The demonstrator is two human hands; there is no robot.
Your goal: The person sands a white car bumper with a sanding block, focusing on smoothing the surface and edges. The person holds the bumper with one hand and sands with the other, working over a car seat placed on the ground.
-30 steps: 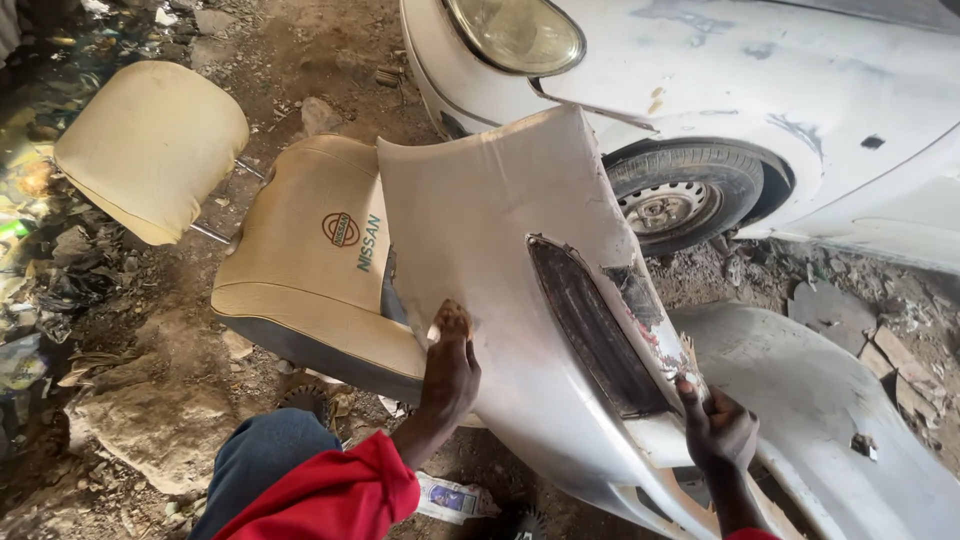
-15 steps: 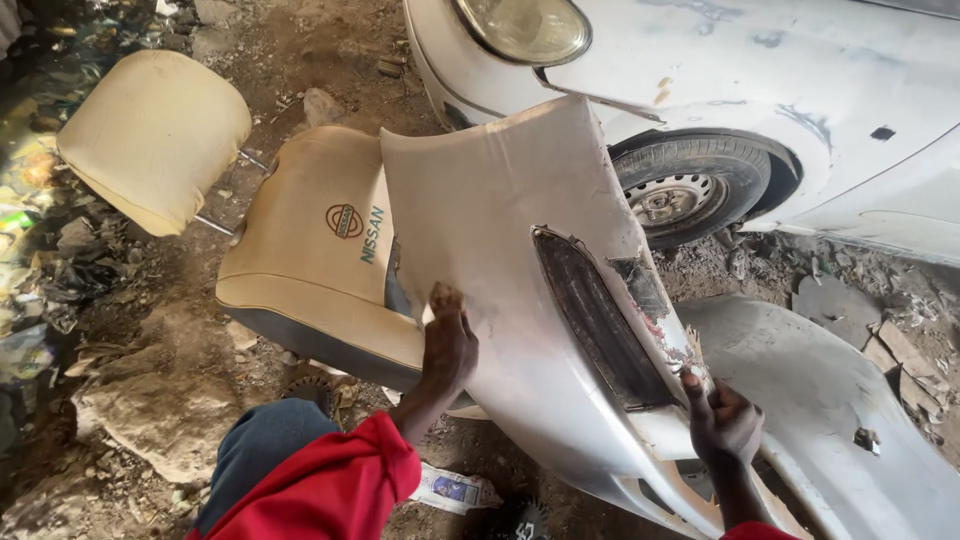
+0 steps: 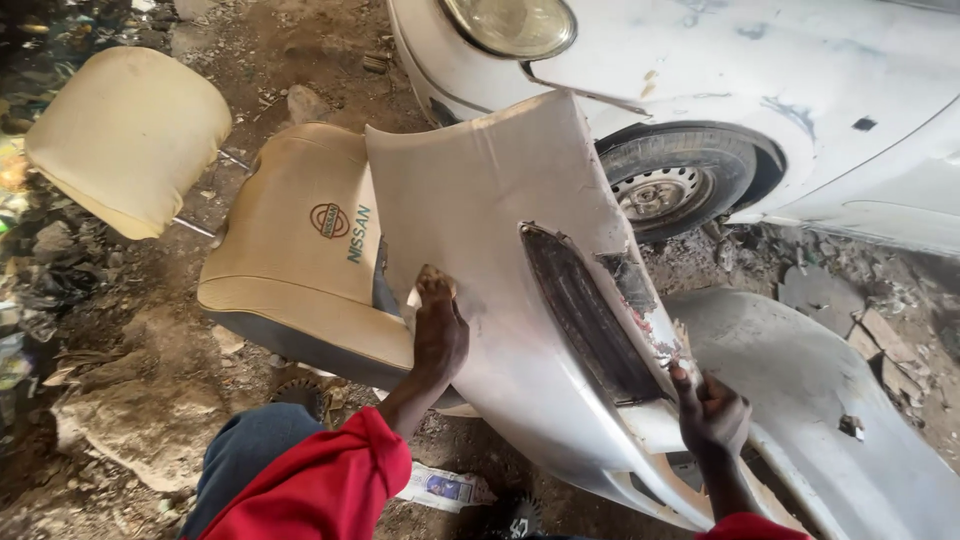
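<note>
A dusty white car bumper [image 3: 500, 230] leans across the middle of the view, its dark grille slot [image 3: 585, 315] facing up. My left hand [image 3: 438, 325] presses flat against the bumper's left side, apparently with a small scrap under the fingertips. My right hand [image 3: 708, 410] grips the bumper's broken lower right edge, fingers curled around it. Both sleeves are red.
A tan car seat [image 3: 300, 260] lies on the dirt behind the bumper, with a loose tan headrest [image 3: 125, 135] to the left. A white car [image 3: 720, 80] with a bare wheel [image 3: 665, 190] stands at the back right. Another grey panel [image 3: 820, 400] lies at the right. Rubble lines the left.
My left hand has slid slightly up along the bumper's left side. My right hand has stayed on the lower edge. The view has shifted slightly.
</note>
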